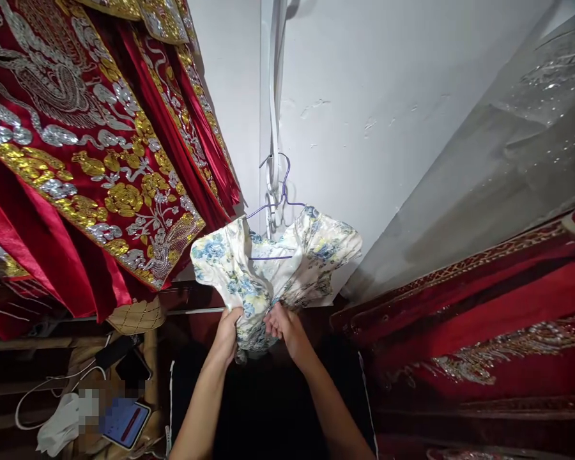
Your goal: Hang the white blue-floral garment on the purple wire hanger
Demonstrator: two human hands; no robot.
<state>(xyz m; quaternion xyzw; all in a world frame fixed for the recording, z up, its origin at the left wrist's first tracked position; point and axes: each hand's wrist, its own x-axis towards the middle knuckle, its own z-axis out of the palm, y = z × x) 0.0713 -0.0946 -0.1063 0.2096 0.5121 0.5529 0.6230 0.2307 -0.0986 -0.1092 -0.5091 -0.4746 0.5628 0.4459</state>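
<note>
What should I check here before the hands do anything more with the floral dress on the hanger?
1. Left hand gripping the floral dress at its gathered lower part: ok.
2. Right hand gripping the same bunch: ok.
3. Purple hanger hooked on the white strip on the wall: ok.
4. Dress seated on both hanger shoulders: cannot tell, cloth is bunched.
5. Dress apart from the red embroidered robe: ok.

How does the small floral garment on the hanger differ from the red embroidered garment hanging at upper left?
The floral garment is white with blue and yellow flowers; the red embroidered garment is deep red with gold and silver motifs. The floral garment is far smaller in the picture. Both hands, left hand and right hand, grip the floral garment's lower part; the red one is untouched. Both hang by the white wall.
</note>
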